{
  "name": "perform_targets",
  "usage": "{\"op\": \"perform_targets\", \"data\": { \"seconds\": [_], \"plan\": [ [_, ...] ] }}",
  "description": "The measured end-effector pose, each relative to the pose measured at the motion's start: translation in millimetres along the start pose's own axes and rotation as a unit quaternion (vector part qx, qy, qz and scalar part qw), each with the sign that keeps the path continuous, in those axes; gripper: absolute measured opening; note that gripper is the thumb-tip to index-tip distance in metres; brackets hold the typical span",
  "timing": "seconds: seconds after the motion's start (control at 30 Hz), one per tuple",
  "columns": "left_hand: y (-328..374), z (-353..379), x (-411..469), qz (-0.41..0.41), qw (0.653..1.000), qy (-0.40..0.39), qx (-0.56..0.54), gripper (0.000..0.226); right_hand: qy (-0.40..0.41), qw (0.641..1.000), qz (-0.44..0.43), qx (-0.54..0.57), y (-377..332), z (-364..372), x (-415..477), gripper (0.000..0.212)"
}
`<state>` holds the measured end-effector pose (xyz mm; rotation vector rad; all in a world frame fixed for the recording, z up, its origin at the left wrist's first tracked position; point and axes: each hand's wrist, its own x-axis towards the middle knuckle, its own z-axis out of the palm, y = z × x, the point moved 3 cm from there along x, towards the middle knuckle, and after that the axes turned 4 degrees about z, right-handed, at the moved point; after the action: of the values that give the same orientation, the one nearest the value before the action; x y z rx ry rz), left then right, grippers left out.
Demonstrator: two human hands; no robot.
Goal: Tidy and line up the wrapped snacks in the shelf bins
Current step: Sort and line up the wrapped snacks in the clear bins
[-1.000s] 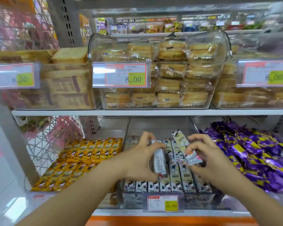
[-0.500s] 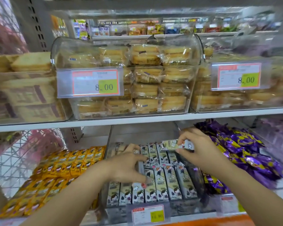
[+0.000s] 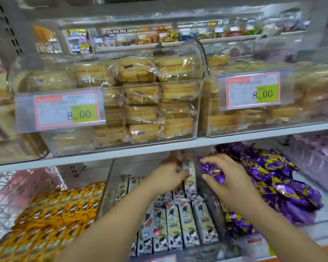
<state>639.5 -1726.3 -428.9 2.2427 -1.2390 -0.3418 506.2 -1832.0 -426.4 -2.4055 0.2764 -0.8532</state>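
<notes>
The middle clear bin (image 3: 110, 178) holds rows of grey-white wrapped snack bars (image 3: 186, 224) with cartoon faces. My left hand (image 3: 167, 176) reaches to the back of that bin, thumb and fingers curled round one grey-white bar (image 3: 187, 164) that stands upright under the shelf edge. My right hand (image 3: 229, 182) hovers just right of it over the bin's right wall, thumb and forefinger stretched toward the bar with nothing clearly between them. Purple wrapped snacks (image 3: 273, 178) lie loosely heaped under and beside the right hand. Yellow wrapped bars (image 3: 64, 210) sit lined up in the left bin.
The white shelf board (image 3: 83, 159) runs low just above both hands. On it stand clear bins of wrapped cakes (image 3: 140, 103) with 8.00 price tags (image 3: 66, 110). A wire mesh panel (image 3: 17, 190) closes the left side. A pink-filled bin (image 3: 318, 154) sits far right.
Both hands moved up and back into the middle bin. The grey-white bar went from my right hand to my left at the bin's rear. The view shifted right and closer.
</notes>
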Motion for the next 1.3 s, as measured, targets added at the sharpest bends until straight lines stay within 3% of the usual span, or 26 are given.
{"op": "perform_targets", "data": {
  "seconds": [0.1, 0.2, 0.43, 0.73, 0.9, 1.0, 1.17, 1.3],
  "plan": [
    [-4, 11, 18, -0.022, 0.999, -0.009, 0.03, 0.069, -0.018, 1.0, -0.025, -0.002, 11, 5, -6, 0.026],
    [-13, 23, 33, -0.036, 0.998, -0.022, 0.04, 0.061, -0.015, 0.999, -0.035, 0.006, 15, 7, -8, 0.023],
    [-31, 35, 36, -0.072, 0.965, -0.11, 0.225, 0.049, -0.016, 0.999, -0.032, 0.035, 20, 10, -7, 0.016],
    [-28, -15, -14, -0.015, 0.987, -0.074, 0.14, 0.046, -0.053, 0.997, -0.038, -0.033, 15, 11, -9, 0.022],
    [-41, -34, -66, -0.014, 0.957, -0.194, 0.217, 0.069, -0.06, 0.996, -0.036, -0.055, 7, 12, -13, 0.021],
    [-44, -23, -81, -0.028, 0.936, -0.21, 0.28, 0.084, -0.068, 0.995, -0.043, -0.057, -3, 15, -17, 0.018],
    [-37, -29, -84, 0.028, 0.956, -0.141, 0.255, 0.043, -0.083, 0.992, -0.071, -0.055, -18, 15, -24, 0.019],
    [-4, -43, -83, 0.072, 0.99, -0.049, 0.112, 0.023, -0.145, 0.988, -0.048, 0.011, -34, 6, -32, 0.041]
  ]
}}
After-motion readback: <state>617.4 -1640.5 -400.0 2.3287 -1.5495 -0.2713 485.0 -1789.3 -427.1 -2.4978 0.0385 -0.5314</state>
